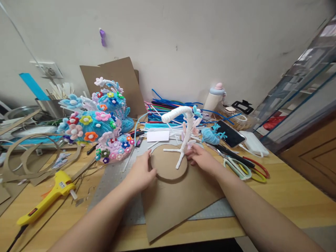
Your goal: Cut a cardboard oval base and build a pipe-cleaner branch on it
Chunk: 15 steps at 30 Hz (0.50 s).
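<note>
A round cardboard disc (168, 162) lies on a larger cardboard sheet (183, 199). My left hand (143, 169) is closed at the disc's left edge, thumb in front and fingers behind. On the disc stands a bent stem wrapped in white (187, 131), with splayed feet and a hooked top. Small blue and pink fuzzy flowers (195, 122) sit along its right side. My right hand (201, 157) has its fingers curled at the stem's foot, by the disc's right edge. Those fingertips are partly hidden, so which of the two they grip cannot be seen.
A yellow glue gun (47, 199) and cut cardboard rings (10, 154) lie left. Behind them stand colourful fuzzy-flower pieces (91, 122). Fuzzy sticks (168, 113) are heaped at the back. Scissors (237, 168), a phone (231, 134) and a bottle (214, 99) are on the right.
</note>
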Tool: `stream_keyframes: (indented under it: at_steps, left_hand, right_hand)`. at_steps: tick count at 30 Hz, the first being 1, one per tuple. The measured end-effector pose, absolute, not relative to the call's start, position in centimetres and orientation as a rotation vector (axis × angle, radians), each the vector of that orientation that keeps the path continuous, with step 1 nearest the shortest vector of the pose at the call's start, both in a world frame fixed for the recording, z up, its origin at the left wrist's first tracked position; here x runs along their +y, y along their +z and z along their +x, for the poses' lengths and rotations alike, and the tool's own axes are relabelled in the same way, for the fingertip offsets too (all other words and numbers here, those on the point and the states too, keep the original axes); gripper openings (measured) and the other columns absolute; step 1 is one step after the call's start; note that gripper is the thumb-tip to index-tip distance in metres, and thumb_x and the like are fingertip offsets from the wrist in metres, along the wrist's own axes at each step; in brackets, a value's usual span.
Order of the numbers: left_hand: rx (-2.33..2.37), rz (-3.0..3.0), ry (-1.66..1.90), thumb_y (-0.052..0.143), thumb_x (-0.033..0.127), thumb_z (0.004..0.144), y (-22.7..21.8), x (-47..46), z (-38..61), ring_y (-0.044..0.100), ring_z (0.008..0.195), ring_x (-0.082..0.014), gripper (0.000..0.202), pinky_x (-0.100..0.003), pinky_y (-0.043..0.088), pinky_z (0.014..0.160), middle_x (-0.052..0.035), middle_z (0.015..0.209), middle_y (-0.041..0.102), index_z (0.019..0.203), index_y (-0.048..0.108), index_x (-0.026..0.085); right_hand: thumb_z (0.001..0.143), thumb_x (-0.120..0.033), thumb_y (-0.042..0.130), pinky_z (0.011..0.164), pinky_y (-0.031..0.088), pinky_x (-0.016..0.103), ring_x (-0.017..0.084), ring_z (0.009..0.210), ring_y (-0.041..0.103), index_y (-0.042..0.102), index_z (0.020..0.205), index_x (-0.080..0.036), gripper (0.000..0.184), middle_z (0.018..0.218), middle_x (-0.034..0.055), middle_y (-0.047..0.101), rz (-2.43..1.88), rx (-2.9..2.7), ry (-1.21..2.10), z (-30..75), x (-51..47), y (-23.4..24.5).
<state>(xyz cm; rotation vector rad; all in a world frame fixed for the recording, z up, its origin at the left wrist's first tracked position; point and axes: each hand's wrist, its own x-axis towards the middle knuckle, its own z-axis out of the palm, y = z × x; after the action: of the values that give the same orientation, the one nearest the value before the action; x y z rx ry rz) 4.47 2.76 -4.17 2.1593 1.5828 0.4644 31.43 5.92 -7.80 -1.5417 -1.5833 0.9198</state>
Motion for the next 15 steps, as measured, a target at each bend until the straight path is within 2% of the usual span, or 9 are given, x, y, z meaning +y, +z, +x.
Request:
stream_keyframes:
  at_steps: [2,4,7,9,11,15]
  left_hand:
    - [1.519,2.205,0.314,0.061,0.03,0.072,-3.7,2.4,4.0,0.04,0.13,-0.0288,0.092,-0.041,0.032,0.106,-0.014,0.143,0.041,0.147,0.011,0.016]
    - [1.461,2.264,0.134,0.069,0.042,0.064,-3.4,1.9,3.7,0.029,0.136,-0.031,0.113,-0.047,0.021,0.111,-0.0128,0.149,0.031,0.148,-0.002,0.02]
    - [1.435,2.315,-0.034,0.076,0.056,0.049,-3.6,1.9,3.4,0.013,0.141,-0.0319,0.135,-0.054,0.002,0.112,-0.0122,0.155,0.015,0.147,-0.01,0.022]
    - [1.447,2.339,-0.064,0.078,0.057,0.044,-4.1,2.6,3.1,0.007,0.142,-0.0313,0.14,-0.054,-0.005,0.111,-0.0125,0.155,0.01,0.147,-0.011,0.022]
    - [1.465,2.355,-0.055,0.078,0.059,0.042,-4.7,3.5,2.8,0.005,0.142,-0.0311,0.141,-0.054,-0.009,0.11,-0.0133,0.155,0.011,0.147,-0.008,0.022]
    - [1.556,2.378,0.081,0.078,0.055,0.049,-5.4,5.3,2.1,0.005,0.142,-0.0304,0.132,-0.054,-0.015,0.108,-0.013,0.154,0.017,0.147,-0.005,0.024]
  right_hand:
    - [0.064,-0.011,0.047,0.079,0.052,0.035,0.021,0.089,0.067,0.051,0.116,-0.026,0.054,0.097,0.0027,0.07,-1.483,-1.569,1.062,31.2,5.5,-7.6]
    - [0.061,-0.01,0.049,0.097,0.043,0.039,0.022,0.107,0.06,0.047,0.121,-0.025,0.062,0.112,0.0034,0.065,-1.408,-1.585,1.174,30.8,5.1,-7.3]
    - [0.066,-0.016,0.053,0.106,0.034,0.042,0.023,0.118,0.051,0.042,0.128,-0.024,0.063,0.125,0.0038,0.058,-1.351,-1.631,1.217,30.1,4.7,-7.3]
    - [0.069,-0.022,0.057,0.106,0.033,0.044,0.024,0.12,0.049,0.036,0.133,-0.024,0.067,0.129,0.0046,0.055,-1.394,-1.627,1.194,29.9,4.6,-7.8]
    - [0.069,-0.024,0.06,0.106,0.033,0.045,0.025,0.121,0.048,0.033,0.135,-0.024,0.071,0.132,0.0056,0.052,-1.471,-1.614,1.13,30.0,4.8,-8.4]
    - [0.067,-0.019,0.058,0.106,0.033,0.046,0.026,0.122,0.049,0.036,0.134,-0.024,0.071,0.132,0.0072,0.053,-1.474,-1.618,1.01,29.9,5.1,-9.2]
